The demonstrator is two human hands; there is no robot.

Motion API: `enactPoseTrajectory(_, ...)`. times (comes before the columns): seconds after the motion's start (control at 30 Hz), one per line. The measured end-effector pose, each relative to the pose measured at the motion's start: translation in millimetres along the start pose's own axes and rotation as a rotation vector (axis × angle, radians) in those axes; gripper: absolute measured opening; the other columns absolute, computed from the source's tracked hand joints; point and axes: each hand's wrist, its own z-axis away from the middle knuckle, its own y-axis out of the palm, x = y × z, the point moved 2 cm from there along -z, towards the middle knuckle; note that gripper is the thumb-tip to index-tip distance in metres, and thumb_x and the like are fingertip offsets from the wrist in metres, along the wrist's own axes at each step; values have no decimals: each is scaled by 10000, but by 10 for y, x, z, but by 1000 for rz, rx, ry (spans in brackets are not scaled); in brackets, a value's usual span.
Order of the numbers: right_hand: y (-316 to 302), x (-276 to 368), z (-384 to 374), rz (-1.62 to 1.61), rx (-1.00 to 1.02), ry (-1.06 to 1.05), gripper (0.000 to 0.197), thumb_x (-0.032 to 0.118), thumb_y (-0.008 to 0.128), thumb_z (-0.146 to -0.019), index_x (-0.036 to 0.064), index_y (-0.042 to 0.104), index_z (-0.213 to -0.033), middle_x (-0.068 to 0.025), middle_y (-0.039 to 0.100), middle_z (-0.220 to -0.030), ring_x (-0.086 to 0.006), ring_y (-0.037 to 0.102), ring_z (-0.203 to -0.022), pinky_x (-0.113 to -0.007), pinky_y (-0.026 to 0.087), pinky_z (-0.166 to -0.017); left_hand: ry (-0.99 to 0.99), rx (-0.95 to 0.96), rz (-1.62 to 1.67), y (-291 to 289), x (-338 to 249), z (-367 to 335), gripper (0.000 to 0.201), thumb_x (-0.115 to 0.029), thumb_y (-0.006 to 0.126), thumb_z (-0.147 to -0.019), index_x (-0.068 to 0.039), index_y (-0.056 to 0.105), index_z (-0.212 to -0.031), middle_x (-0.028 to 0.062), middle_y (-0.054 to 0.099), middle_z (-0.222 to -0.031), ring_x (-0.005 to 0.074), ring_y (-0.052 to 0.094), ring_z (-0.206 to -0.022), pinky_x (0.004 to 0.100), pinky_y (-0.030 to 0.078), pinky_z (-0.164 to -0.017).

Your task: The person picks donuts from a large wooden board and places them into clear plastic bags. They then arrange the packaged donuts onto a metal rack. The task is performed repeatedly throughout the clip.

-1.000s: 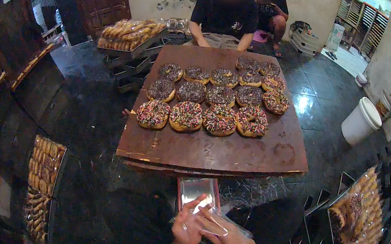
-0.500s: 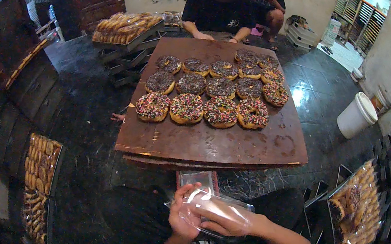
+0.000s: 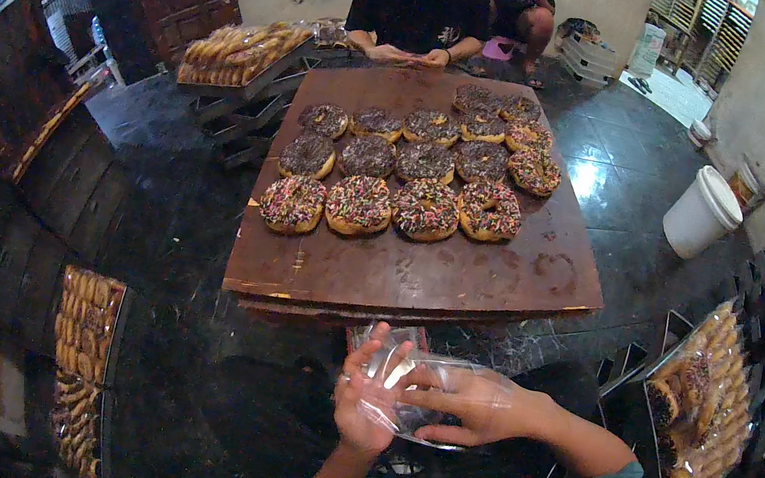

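Note:
Above my lap I have a clear plastic bag [image 3: 433, 432], in front of the brown table's near edge. My left hand [image 3: 365, 405] grips its left end, fingers pointing up. My right hand [image 3: 466, 405] appears to be inside the bag, seen through the film, with fingers apart and reaching toward my left palm. Beyond my hands, several doughnuts lie in rows on the brown table [image 3: 416, 279]. The near row, like this doughnut [image 3: 361, 204], carries coloured sprinkles; those behind, like this doughnut [image 3: 367, 158], are mostly topped with dark chocolate sprinkles.
A flat clear pack [image 3: 393, 336] lies just under the table's near edge. Trays of wrapped bread stand at far left [image 3: 242, 55], near left [image 3: 86, 333] and right [image 3: 702, 406]. A white bucket [image 3: 703, 213] is on the floor. One person [image 3: 419, 17] sits across the table, another [image 3: 514, 1] behind.
My right hand has pushed further into the bag and its fingers have spread. The person across the table has brought their hands together above the table's far edge.

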Motion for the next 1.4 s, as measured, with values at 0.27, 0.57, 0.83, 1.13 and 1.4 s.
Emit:
enactPoseTrajectory(0.27, -140, -663, 549, 430, -312, 35, 426, 131, 673, -733, 26, 540, -1124, -164, 605, -1038, -350, 589, -937, -405, 484, -839, 57, -319, 476, -485, -384, -158, 460, -359, 434, -884, -12, 495, -1179, 135, 468, -1292, 280, 483, -1146, 505, 368, -971)
enactPoseTrajectory(0.57, -1108, -1561, -24, 245, -818, 622, 1079, 284, 788, -581, 63, 134, -1410, -236, 429, -1299, -374, 458, -1165, -390, 378, -971, -465, -226, 1098, -474, -61, -91, 571, -345, 470, -865, 115, 398, -1196, 247, 339, -1356, 368, 326, -1272, 528, 277, -1039)
enactPoseTrajectory(0.83, -577, -971, 375, -623, -900, 388, 1034, 296, 787, -573, 47, 211, -1395, -141, 421, -1304, -232, 495, -1124, -339, 377, -971, -494, -290, 1199, -704, 40, -9, 561, -410, 342, -906, 65, 387, -1200, 294, 335, -1329, 430, 318, -1251, 538, 268, -1037)
enactPoseTrajectory(1.13, -194, 147, -67, -207, -483, 387, 1029, 348, 781, -584, -26, 224, -1365, -198, 520, -1103, -306, 519, -1015, -380, 389, -918, -90, -202, 601, -540, -105, -48, 652, -482, 334, -896, -10, 318, -1345, 182, 339, -1386, 356, 316, -1276, 506, 302, -1022)
enactPoseTrajectory(1.4, 338, 95, -277, 74, -737, 350, 883, 282, 807, -592, -14, 356, -1291, -149, 528, -1035, -309, 506, -940, -385, 412, -850, -117, -290, 727, -619, -81, -23, 696, -567, 400, -845, -72, 369, -1332, 165, 380, -1362, 340, 370, -1239, 523, 290, -1018)
